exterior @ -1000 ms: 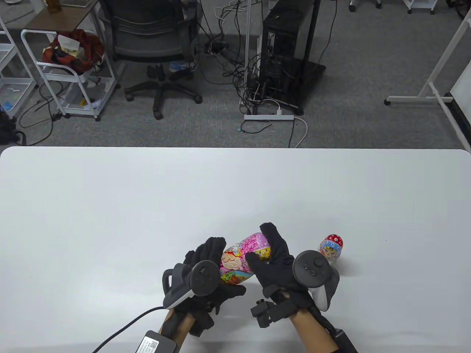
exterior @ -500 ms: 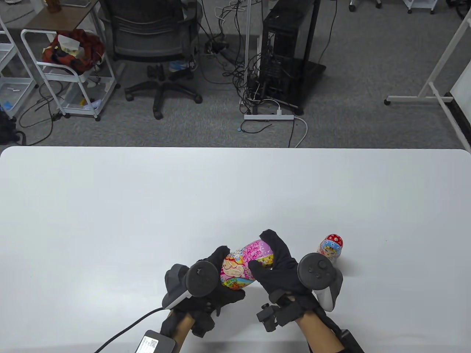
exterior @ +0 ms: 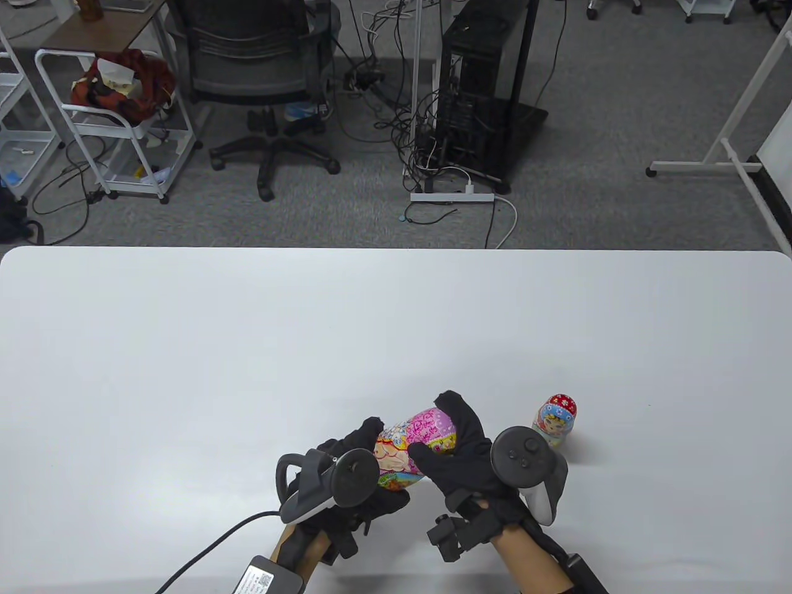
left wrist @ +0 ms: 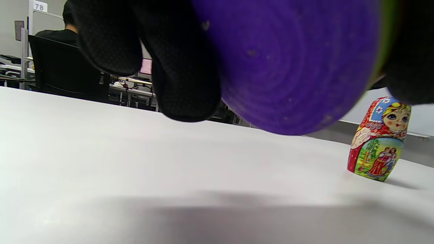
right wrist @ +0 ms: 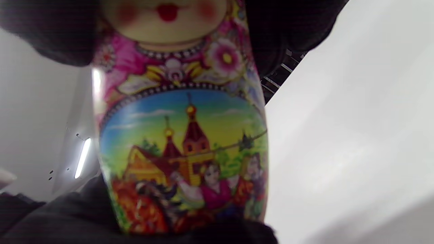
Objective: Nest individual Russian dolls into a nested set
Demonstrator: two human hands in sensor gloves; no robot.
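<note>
A large pink doll [exterior: 413, 447] lies tilted between both hands, just above the table near its front edge. My left hand [exterior: 365, 458] grips its lower half; the left wrist view shows the doll's purple base [left wrist: 291, 64] between my gloved fingers [left wrist: 183, 78]. My right hand [exterior: 455, 442] grips the head end, and the right wrist view shows the doll's painted village scene [right wrist: 183, 156] up close. A small red doll [exterior: 555, 421] stands upright on the table to the right of my right hand; it also shows in the left wrist view as the small red doll [left wrist: 378, 139].
The white table [exterior: 247, 346] stretches wide behind and to the left of my hands. A cable [exterior: 210, 550] runs from my left wrist over the front edge. Beyond the far edge are an office chair [exterior: 260, 80], a computer tower [exterior: 482, 93] and a cart [exterior: 117, 117].
My left hand has turned on the doll's lower half, its tracker swinging right and toward me. The right hand shifted slightly. The pink doll stays tilted between them; the small doll has not moved.
</note>
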